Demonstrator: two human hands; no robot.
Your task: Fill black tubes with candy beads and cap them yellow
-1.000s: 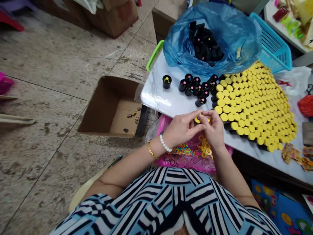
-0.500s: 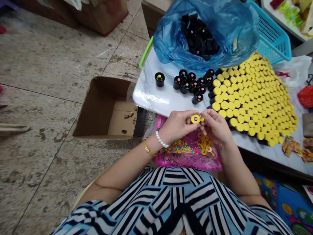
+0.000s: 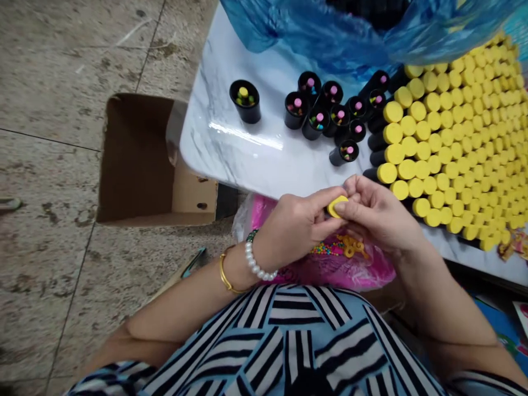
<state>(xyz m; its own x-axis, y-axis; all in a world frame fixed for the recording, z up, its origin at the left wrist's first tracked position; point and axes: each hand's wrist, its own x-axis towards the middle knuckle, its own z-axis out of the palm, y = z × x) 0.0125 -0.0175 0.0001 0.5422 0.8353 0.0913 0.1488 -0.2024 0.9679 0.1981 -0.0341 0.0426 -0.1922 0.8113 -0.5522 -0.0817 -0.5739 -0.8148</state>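
Over the pink bag, my left hand is closed around a small tube with a round yellow cap. My right hand has its thumb pressed on top of that cap, with the fingers curled beside it. The tube's body is mostly hidden by my fingers. Below my hands, the pink plastic bag bears small coloured beads and yellow ring-shaped pieces with short handles. Just beyond stand several open black tubes with pink rods and coloured bits inside. One black tube with a yellow rod stands apart.
Rows of yellow-capped black tubes cover the right of the white marbled table. A blue plastic bag of black tubes lies at the back. An open cardboard box sits on the floor left of the table's corner.
The view has moved closer and down. Earlier the yellow piece showed a pink centre between my fingers; now my right thumb lies across a yellow cap there.
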